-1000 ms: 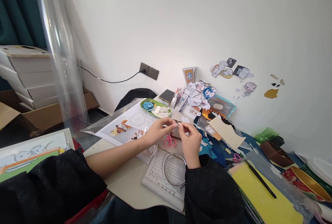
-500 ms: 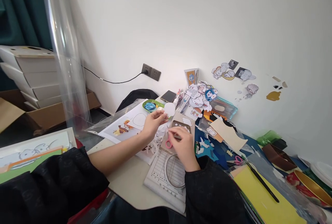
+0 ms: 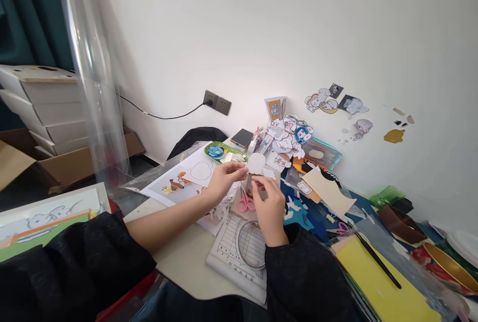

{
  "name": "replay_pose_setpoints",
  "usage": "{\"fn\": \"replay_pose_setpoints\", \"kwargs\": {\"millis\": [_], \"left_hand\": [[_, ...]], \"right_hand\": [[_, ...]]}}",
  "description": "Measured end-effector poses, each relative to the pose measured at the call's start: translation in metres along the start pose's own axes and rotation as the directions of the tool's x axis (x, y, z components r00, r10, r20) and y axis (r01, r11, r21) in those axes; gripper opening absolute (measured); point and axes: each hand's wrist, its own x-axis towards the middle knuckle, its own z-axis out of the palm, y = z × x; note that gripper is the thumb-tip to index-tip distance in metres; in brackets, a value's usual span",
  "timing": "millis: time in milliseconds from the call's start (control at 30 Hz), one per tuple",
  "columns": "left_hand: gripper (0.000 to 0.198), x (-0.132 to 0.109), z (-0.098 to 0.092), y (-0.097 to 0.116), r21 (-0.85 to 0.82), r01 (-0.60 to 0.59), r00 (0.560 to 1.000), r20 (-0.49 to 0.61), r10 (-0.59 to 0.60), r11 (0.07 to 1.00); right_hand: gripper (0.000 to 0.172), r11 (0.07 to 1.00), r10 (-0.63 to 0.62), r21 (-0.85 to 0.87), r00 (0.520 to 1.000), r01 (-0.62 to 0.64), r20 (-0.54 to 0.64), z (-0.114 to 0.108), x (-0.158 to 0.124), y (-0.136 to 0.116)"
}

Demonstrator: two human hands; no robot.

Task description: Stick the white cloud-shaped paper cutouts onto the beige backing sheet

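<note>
A rounded white paper cutout (image 3: 256, 162) is pinched at its left edge between the thumb and fingers of my left hand (image 3: 229, 177). Just below it, my right hand (image 3: 268, 205) is raised with its fingers loosely curved and a little apart, and I see nothing in them. Pink-handled scissors (image 3: 245, 204) lie beside my right hand on a brown board, their blades partly hidden. Under my right wrist is a pale ring (image 3: 239, 247), on a sheet with a printed grid (image 3: 224, 247).
Behind my hands lie a green tray (image 3: 209, 147) with paper pieces, a phone (image 3: 242, 138) and a pile of character cutouts (image 3: 284, 144). Printed sheets (image 3: 157, 188) spread left. Blue paper scraps (image 3: 298, 212), a yellow sheet (image 3: 388, 277) and a black pen-like tool (image 3: 379, 260) lie right.
My right hand has come away from the scissors, which now lie in plain view, and has risen towards the paper. My left hand has moved the white cutout slightly right and lower.
</note>
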Motion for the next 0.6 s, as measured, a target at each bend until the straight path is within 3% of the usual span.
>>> {"fn": "replay_pose_setpoints", "kwargs": {"millis": [200,600], "left_hand": [[0.023,-0.0090,0.0055,0.0016,0.165,-0.081,0.983,0.177,0.051,0.983],[0.018,-0.0110,0.0031,0.0002,0.392,-0.369,0.914,0.315,0.254,0.843]], "right_hand": [[0.020,0.997,0.068,0.044,0.991,-0.064,-0.115,-0.0026,0.0024,0.0053],[0.020,0.970,0.168,0.174,0.986,-0.168,0.011,-0.0067,0.0056,0.0073]]}}
